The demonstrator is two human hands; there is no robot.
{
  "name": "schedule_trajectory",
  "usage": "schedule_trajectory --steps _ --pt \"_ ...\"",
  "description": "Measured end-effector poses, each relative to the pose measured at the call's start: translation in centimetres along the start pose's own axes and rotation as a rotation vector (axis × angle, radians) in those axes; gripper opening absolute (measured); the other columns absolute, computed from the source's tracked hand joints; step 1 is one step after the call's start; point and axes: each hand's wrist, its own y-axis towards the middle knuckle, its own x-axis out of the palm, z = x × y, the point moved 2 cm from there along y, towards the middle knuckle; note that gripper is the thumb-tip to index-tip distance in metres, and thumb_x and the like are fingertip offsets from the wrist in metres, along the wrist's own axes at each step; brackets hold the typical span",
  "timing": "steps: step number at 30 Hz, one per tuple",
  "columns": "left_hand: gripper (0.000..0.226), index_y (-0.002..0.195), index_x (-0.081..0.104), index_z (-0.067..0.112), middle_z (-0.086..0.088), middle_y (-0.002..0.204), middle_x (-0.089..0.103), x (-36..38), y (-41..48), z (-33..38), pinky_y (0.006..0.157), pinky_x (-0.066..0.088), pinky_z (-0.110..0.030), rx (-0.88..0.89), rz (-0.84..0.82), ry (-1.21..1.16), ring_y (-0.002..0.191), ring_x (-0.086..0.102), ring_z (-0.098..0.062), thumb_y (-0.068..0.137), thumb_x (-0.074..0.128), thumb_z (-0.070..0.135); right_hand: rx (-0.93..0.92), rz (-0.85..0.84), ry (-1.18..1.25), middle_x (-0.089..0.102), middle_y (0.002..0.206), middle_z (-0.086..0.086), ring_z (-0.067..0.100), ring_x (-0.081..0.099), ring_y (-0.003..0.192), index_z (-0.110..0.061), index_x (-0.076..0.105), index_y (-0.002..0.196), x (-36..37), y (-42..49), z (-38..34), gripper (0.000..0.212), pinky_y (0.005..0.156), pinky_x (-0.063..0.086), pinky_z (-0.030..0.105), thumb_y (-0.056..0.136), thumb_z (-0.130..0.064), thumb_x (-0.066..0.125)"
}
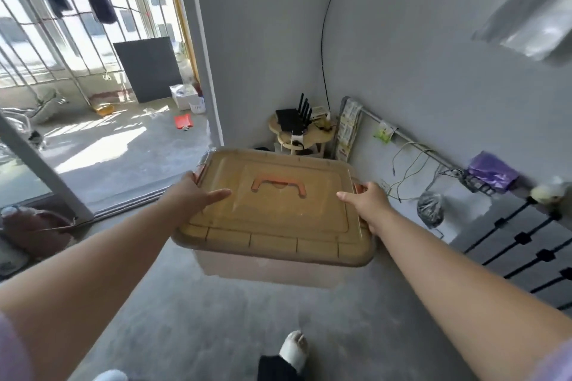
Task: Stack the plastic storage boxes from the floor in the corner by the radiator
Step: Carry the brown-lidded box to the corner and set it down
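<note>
A translucent plastic storage box (272,269) with a tan lid and an orange handle in the lid's middle hangs above the grey floor in front of me. My left hand (195,195) grips its left side by the orange clip, with the thumb lying on the lid. Opposite it, my right hand (368,204) holds the right side at the other clip, thumb on top. The box is level and lifted off the floor. No second box shows.
In the corner stands a small wooden stool (301,133) with a black router. A pipe runs along the right wall, and a black rack (532,244) stands at the right. An open sliding door (40,164) leads to the balcony on the left. My foot (294,346) is below.
</note>
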Motion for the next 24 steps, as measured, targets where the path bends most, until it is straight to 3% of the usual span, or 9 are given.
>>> schedule_trajectory --steps 5,9,14,16,19,21,24 --pt "0.087 0.125 0.044 0.016 0.004 0.085 0.054 0.7 10.2 7.7 0.069 0.044 -0.034 0.054 0.006 -0.001 0.074 0.053 -0.017 0.06 0.074 0.065 0.001 0.049 -0.012 0.049 0.136 0.014 0.028 0.05 0.113 -0.004 0.035 0.142 -1.4 11.1 -4.3 0.073 0.081 0.038 0.034 0.085 -0.034 0.07" --pt "0.091 0.131 0.041 0.017 0.003 0.094 0.054 0.3 16.9 13.8 0.059 0.04 -0.03 0.1 0.015 -0.012 0.07 0.053 -0.013 0.061 0.075 0.064 -0.004 0.085 -0.011 0.049 0.137 0.013 0.031 0.05 0.118 -0.007 0.036 0.142 -2.9 18.3 -8.6 0.071 0.084 0.04 0.036 0.086 -0.036 0.069" --pt "0.099 0.136 0.038 0.015 -0.005 0.112 0.058 0.2 25.1 20.4 0.079 0.048 -0.037 0.155 -0.01 0.018 0.092 0.056 -0.026 0.06 0.074 0.065 0.033 0.131 0.048 0.047 0.142 0.013 0.032 0.049 0.125 -0.006 0.033 0.144 -4.1 25.9 -12.7 0.077 0.099 0.044 0.042 0.083 -0.033 0.071" --pt "0.1 0.139 0.036 0.015 -0.009 0.12 0.058 0.6 28.5 22.5 0.087 0.049 -0.041 0.175 -0.046 0.037 0.101 0.057 -0.029 0.061 0.073 0.066 0.049 0.16 0.07 0.046 0.142 0.013 0.032 0.048 0.126 -0.006 0.033 0.143 -4.1 28.4 -13.5 0.076 0.098 0.043 0.041 0.083 -0.032 0.071" --pt "0.099 0.141 0.034 0.015 -0.011 0.123 0.055 1.0 33.5 25.7 0.086 0.049 -0.04 0.226 -0.1 0.08 0.104 0.056 -0.031 0.064 0.072 0.065 0.064 0.245 0.075 0.046 0.142 0.013 0.032 0.048 0.126 -0.006 0.034 0.142 -4.0 31.3 -14.7 0.074 0.094 0.042 0.039 0.083 -0.032 0.071" --pt "0.098 0.141 0.033 0.014 -0.011 0.123 0.055 1.3 36.9 27.9 0.085 0.048 -0.039 0.276 -0.139 0.1 0.104 0.055 -0.03 0.065 0.071 0.064 0.08 0.301 0.093 0.049 0.139 0.012 0.03 0.052 0.12 -0.006 0.037 0.141 -3.8 32.9 -15.1 0.071 0.092 0.045 0.037 0.083 -0.03 0.072" --pt "0.096 0.144 0.03 0.016 -0.01 0.123 0.054 2.0 41.3 31.0 0.08 0.046 -0.036 0.369 -0.218 0.144 0.094 0.053 -0.026 0.069 0.068 0.063 0.111 0.391 0.135 0.056 0.128 0.01 0.018 0.057 0.09 -0.009 0.045 0.131 -3.4 34.2 -15.7 0.058 0.07 0.044 0.028 0.083 -0.028 0.072"
